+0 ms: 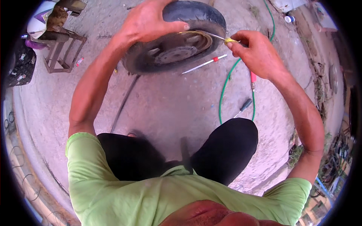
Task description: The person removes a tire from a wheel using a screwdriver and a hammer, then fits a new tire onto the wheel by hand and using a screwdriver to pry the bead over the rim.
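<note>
A black tyre (194, 13) on a dirty metal wheel rim (177, 55) is in front of me, at the top of the head view. My left hand (145, 22) grips its upper left, the thumb lying across the sidewall and the other fingers partly out of sight. In my closed right hand (258, 52) is a screwdriver (227, 40) with a yellow handle. Its thin shaft points left to the tyre's inner edge, by a yellowish curved strip (200, 35) along the rim; the tip is hard to make out.
A thin pale rod with a red piece (215, 59) lies below the tyre. Right of it are a green hose (226, 83) with a red fitting (253, 77) and a dark-handled screwdriver (246, 104). A dark bar (123, 101) lies left; a small stool frame (60, 56) stands farther left.
</note>
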Demonstrator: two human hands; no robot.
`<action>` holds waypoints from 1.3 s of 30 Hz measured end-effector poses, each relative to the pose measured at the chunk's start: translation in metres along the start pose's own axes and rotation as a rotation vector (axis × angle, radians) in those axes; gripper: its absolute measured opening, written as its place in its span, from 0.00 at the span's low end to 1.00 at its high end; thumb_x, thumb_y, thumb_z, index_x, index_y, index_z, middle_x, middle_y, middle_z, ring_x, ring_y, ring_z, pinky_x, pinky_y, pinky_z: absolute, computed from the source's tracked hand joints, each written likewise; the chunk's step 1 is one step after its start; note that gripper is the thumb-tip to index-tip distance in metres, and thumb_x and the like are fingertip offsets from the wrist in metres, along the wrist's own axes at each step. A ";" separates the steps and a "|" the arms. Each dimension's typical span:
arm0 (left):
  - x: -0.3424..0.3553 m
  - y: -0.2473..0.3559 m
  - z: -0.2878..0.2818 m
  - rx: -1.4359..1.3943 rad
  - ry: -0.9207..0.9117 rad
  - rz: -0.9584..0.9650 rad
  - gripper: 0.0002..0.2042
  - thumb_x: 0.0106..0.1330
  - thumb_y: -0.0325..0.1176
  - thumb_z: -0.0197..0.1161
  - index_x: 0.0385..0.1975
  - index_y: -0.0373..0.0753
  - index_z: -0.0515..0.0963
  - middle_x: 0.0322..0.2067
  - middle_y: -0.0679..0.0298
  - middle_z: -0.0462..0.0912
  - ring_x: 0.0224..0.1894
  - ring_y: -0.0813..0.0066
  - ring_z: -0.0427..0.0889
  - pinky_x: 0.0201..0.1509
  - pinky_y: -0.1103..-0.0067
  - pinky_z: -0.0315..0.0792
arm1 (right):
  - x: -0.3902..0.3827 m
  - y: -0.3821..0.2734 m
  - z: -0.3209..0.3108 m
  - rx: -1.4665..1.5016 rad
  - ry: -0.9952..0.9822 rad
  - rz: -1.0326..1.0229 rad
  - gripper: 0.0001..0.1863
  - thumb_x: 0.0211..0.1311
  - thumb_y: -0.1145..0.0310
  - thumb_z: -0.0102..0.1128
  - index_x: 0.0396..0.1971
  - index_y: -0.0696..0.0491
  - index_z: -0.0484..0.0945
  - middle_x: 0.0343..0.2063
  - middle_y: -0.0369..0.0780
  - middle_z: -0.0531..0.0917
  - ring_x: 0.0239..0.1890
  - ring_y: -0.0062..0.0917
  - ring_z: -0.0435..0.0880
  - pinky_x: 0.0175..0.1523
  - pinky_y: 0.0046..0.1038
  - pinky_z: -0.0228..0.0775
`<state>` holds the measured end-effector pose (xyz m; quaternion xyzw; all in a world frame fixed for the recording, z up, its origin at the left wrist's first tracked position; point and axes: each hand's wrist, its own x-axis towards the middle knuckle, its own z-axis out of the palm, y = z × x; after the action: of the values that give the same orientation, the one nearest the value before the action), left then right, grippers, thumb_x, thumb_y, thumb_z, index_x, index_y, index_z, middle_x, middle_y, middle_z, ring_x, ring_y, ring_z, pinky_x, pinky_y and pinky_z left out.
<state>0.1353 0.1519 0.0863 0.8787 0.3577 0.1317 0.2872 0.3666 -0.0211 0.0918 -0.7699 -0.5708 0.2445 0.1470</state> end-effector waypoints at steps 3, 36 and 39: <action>0.006 -0.006 0.004 0.047 0.032 0.028 0.42 0.52 0.52 0.75 0.64 0.29 0.73 0.59 0.43 0.80 0.61 0.51 0.80 0.69 0.67 0.71 | -0.006 0.017 0.030 0.063 0.108 -0.062 0.20 0.68 0.56 0.62 0.43 0.59 0.84 0.33 0.51 0.88 0.39 0.47 0.87 0.46 0.42 0.77; -0.013 -0.024 -0.004 0.122 0.116 0.015 0.41 0.59 0.59 0.67 0.68 0.36 0.71 0.61 0.44 0.77 0.64 0.48 0.76 0.70 0.64 0.68 | -0.030 0.106 0.090 0.499 0.100 -0.076 0.21 0.70 0.65 0.62 0.60 0.58 0.78 0.36 0.36 0.86 0.30 0.15 0.78 0.38 0.24 0.73; -0.013 -0.021 -0.006 0.136 0.085 0.053 0.41 0.58 0.58 0.67 0.68 0.36 0.71 0.60 0.43 0.77 0.64 0.46 0.76 0.70 0.64 0.68 | -0.026 0.088 0.061 0.383 0.059 -0.055 0.21 0.70 0.64 0.62 0.57 0.59 0.80 0.36 0.39 0.88 0.32 0.19 0.81 0.40 0.27 0.74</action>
<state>0.1119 0.1571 0.0785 0.8990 0.3544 0.1518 0.2078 0.3985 -0.0757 0.0020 -0.7187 -0.5302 0.3220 0.3140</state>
